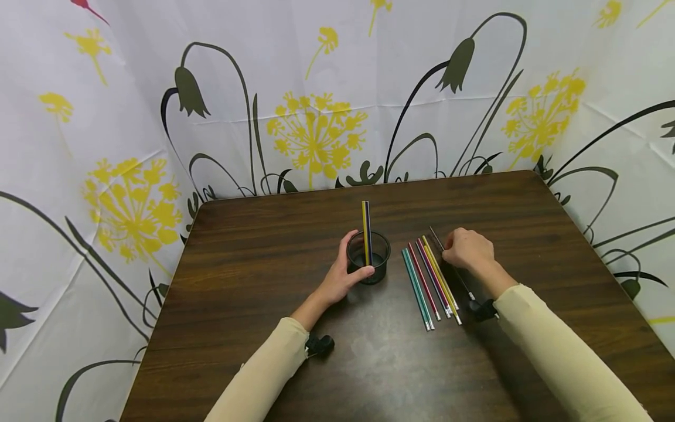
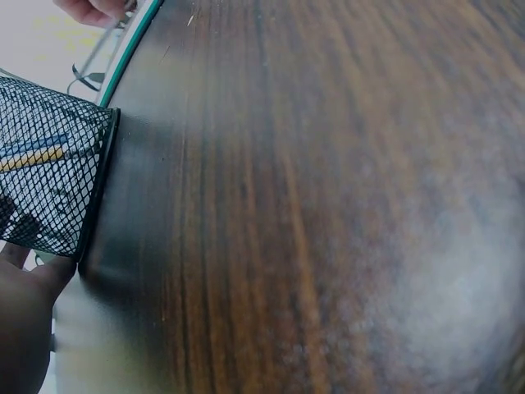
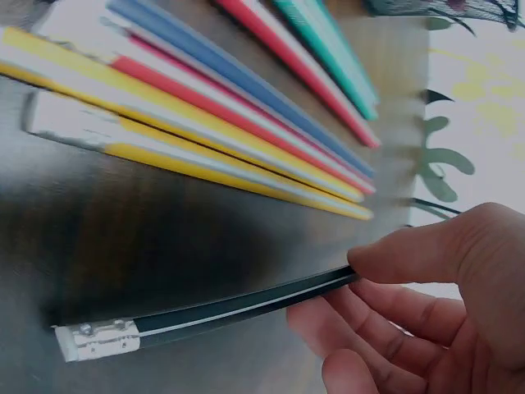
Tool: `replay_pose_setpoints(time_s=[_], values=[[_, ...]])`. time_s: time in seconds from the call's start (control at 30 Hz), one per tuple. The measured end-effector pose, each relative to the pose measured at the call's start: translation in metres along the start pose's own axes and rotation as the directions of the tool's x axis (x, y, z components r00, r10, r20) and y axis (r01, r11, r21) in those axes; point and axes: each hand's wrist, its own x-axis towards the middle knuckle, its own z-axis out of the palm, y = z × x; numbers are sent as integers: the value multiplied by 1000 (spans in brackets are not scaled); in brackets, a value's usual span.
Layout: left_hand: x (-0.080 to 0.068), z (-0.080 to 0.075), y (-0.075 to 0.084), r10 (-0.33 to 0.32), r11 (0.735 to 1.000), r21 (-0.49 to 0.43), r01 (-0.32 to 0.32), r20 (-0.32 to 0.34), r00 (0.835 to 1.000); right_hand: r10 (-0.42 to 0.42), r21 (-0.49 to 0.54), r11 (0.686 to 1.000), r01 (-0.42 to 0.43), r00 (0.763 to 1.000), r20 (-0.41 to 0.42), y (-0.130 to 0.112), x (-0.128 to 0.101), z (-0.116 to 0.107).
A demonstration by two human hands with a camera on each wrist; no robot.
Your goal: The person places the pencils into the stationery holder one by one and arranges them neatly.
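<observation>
My left hand grips the side of a black mesh cup on the dark wooden table; the mesh wall shows in the left wrist view. A yellow and a dark pencil stand upright in the cup. Right of it lies a row of several coloured pencils, teal, red, purple and yellow. My right hand pinches a black pencil at the row's right side, its eraser end on the table.
A white curtain with yellow flowers and dark stems surrounds the table on three sides. The table's far edge runs close behind the cup.
</observation>
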Motion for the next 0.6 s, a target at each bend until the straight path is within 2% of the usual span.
replay_pose_setpoints(time_s=[0.2, 0.27, 0.37, 0.47, 0.6], values=[[2, 0, -23, -12, 1000, 7, 12, -18, 1000, -51, 63, 996, 60, 991, -126, -14, -9, -22], [3, 0, -33, -18, 1000, 14, 18, -29, 999, -71, 95, 991, 90, 980, -187, -23, -13, -30], [3, 1, -37, -22, 999, 24, 23, -40, 999, -95, 166, 975, 145, 955, -281, -39, -17, -43], [4, 0, -37, -25, 999, 24, 26, -44, 999, -119, 266, 938, 225, 925, -362, -56, -21, -52], [4, 0, -35, -26, 999, 21, 27, -39, 999, -176, 390, 848, 359, 884, -432, -76, -25, -57]])
